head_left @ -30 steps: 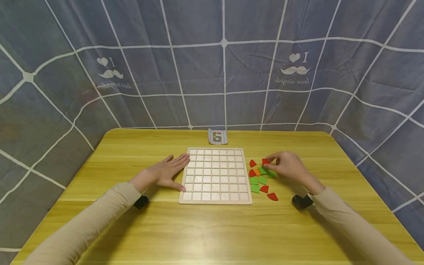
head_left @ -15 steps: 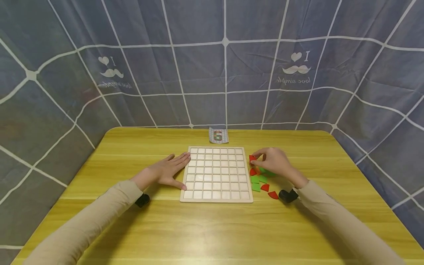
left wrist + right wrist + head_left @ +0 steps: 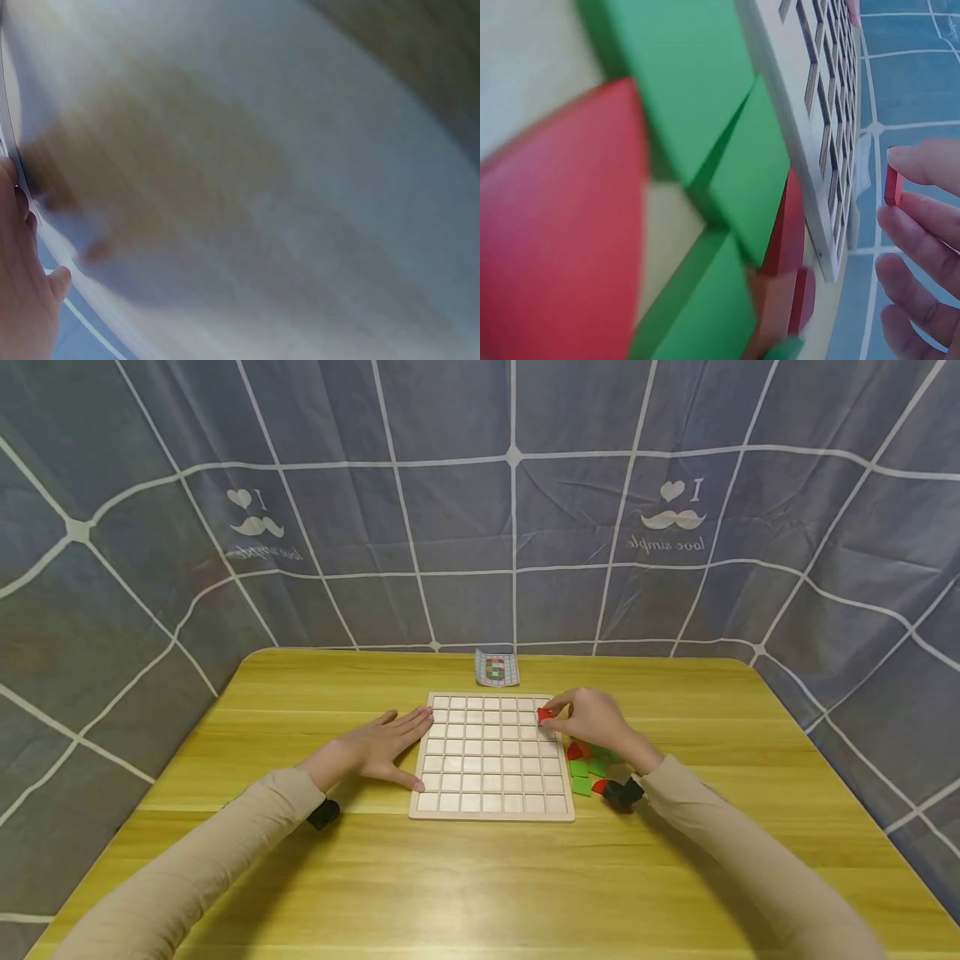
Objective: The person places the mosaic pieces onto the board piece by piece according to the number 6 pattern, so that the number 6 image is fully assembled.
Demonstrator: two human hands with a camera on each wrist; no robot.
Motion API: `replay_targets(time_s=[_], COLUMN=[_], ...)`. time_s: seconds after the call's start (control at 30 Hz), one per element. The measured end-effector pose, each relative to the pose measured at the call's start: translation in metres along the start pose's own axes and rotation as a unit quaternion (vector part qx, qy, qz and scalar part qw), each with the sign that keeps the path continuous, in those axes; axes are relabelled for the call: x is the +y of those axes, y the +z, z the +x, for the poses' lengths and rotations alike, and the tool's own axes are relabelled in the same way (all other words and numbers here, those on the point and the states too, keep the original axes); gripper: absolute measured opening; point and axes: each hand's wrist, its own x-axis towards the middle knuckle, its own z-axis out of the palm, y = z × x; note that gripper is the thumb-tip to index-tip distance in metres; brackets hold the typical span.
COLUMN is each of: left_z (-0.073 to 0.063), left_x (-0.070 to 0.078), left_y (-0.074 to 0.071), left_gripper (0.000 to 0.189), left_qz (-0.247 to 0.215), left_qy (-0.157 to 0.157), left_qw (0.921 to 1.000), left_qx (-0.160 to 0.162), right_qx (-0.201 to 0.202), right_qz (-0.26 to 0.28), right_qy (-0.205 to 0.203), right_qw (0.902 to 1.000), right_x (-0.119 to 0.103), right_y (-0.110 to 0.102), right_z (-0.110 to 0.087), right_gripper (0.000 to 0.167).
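Observation:
A pale wooden grid board with rows of square recesses lies on the table. My left hand rests flat at its left edge, fingers straight and thumb spread; the left wrist view catches only part of that hand. Between thumb and forefinger my right hand pinches a red quarter-circle tile, over the board's upper right. In the right wrist view the same red tile shows edge-on. Right of the board lie green square tiles, an orange tile and further red tiles, partly hidden by the right hand and wrist.
A small pattern card with a coloured figure on a grid lies behind the board. A grey curtain with white lines hangs around the table. Black wrist cameras sit under both wrists.
My right hand has picked up the red quarter-circle tile from the loose pieces and carried it left, over the board's right edge. The left hand has stayed in place.

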Motion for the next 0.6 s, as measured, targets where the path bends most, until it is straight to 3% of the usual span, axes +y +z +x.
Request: replay_targets(time_s=[0.6], left_z=[0.002], left_x=[0.0], left_y=[-0.003], left_gripper=[0.112], left_qz=[-0.001], left_qy=[-0.001], left_qw=[1.0], left_qx=[-0.008], right_qx=[-0.033], right_qz=[-0.001], right_qy=[0.009], right_qw=[0.9994], right_x=[-0.016], right_y=[0.017], right_z=[0.033], right_gripper=[0.028])
